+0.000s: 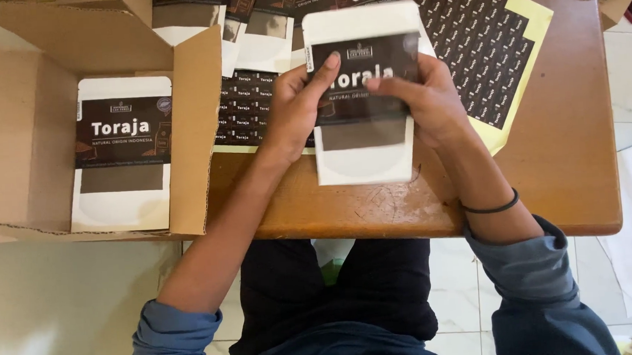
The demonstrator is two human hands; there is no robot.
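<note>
Nearest the person, both hands hold one white pouch upright just above the near edge of the wooden table. The left hand grips its left side, fingers closed over the dark label, forefinger pressing near the label's top. The right hand grips the right side, its fingers laid flat across the label's middle.

The label looks freshly laid, so the likely fault is a crease or trapped bubble if the fingers press unevenly, or a skewed label if the pouch slips between the two grips. Held off the table with nothing behind it, the pouch could also bend at its clear window.

Left of the table's near left corner stands an open cardboard box with one labelled pouch lying flat inside; a careless drop there could scuff its label.

Toward the far edge lie a sheet of dark stickers on yellow backing and a row of pouches. A sleeve dragged across could lift stickers or shove the row askew.
</note>
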